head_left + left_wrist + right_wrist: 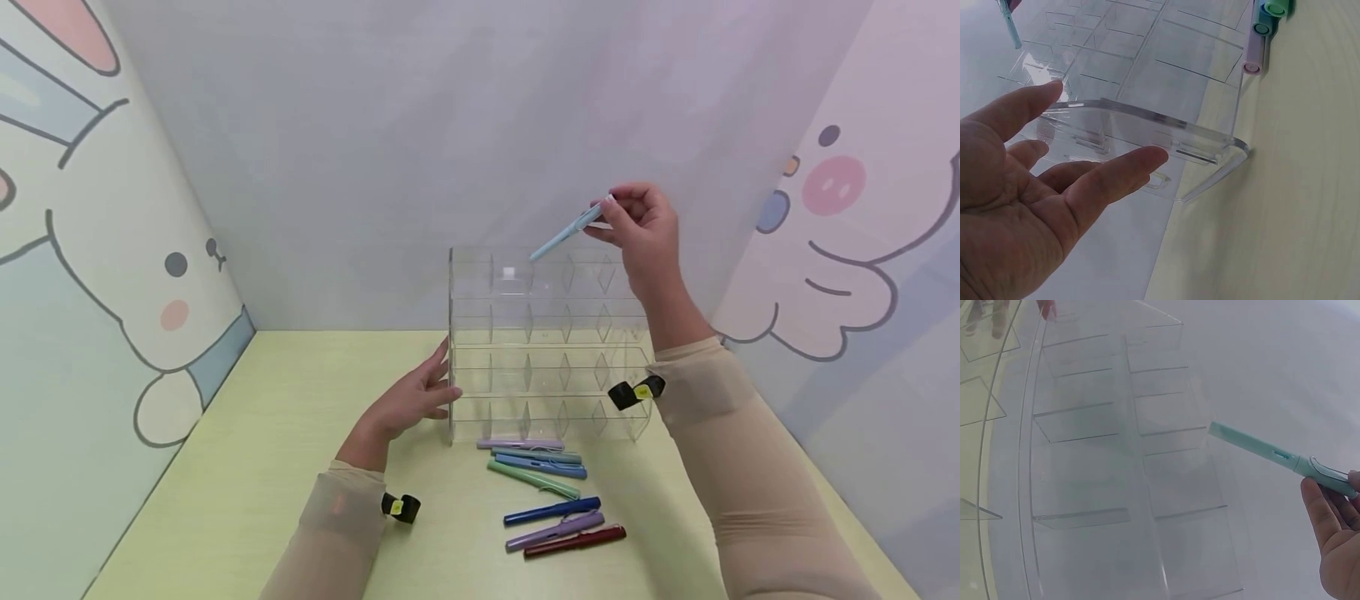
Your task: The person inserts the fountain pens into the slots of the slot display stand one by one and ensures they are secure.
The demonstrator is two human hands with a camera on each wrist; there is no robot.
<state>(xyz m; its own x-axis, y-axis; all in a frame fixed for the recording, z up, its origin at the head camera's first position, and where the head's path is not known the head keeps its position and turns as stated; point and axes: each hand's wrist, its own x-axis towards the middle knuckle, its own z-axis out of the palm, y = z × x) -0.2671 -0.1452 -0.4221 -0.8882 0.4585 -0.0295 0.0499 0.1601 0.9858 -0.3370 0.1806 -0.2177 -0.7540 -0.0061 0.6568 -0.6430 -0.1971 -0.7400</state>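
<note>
My right hand pinches a light blue pen by its clip end, above the top row of a clear acrylic organizer. The pen slants, its free end pointing down and left towards the compartments; in the right wrist view the pen looks pale turquoise, with a metal clip. My left hand is at the organizer's left side, fingers spread and fairly straight. From the left wrist, the thumb and fingers of the left hand lie against or close to the clear side panel; exact contact is hard to tell.
In front of the organizer lie several pens: a lilac pen, blue ones, a green pen, a dark blue pen, a purple pen and a dark red pen. A grey wall rises behind the yellow table.
</note>
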